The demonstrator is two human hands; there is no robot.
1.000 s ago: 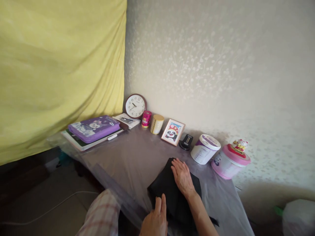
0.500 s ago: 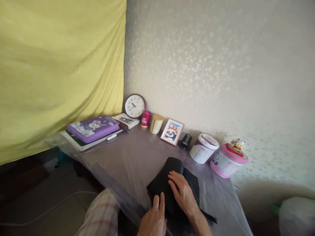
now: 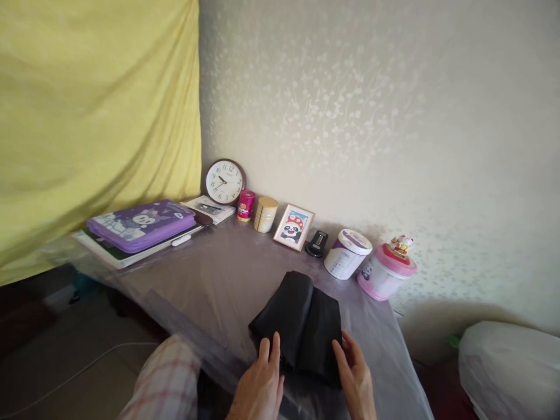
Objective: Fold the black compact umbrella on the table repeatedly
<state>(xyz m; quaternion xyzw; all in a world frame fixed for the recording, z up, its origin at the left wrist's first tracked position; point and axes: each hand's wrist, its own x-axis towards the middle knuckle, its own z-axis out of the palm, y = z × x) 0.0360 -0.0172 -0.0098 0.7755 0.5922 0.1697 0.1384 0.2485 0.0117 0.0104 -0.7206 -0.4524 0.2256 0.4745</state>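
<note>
A black folding umbrella (image 3: 292, 315) lies on the table in front of me, its loose canopy fabric spread in broad folds that fan toward me. My left hand (image 3: 259, 382) is at its near left side, the index and middle fingers stretched along the fabric and the others curled beneath; the umbrella's near end is hidden there. At the right edge of the canopy, my right hand (image 3: 355, 373) has its thumb on the fabric and its fingers close behind, pinching the border.
Along the wall stand a clock (image 3: 226, 182), a pink can (image 3: 246, 206), a yellow-lidded can (image 3: 265, 214), a panda picture frame (image 3: 293, 227), a black stand-like object (image 3: 317, 244), a white tub (image 3: 347, 255) and a pink tub (image 3: 385, 274) bearing a figurine. A purple case (image 3: 144, 226) lies left on books.
My right hand has moved from flat on top of the umbrella to its right edge. The dark strap at the right no longer shows. My left hand keeps its place; the view has shifted.
</note>
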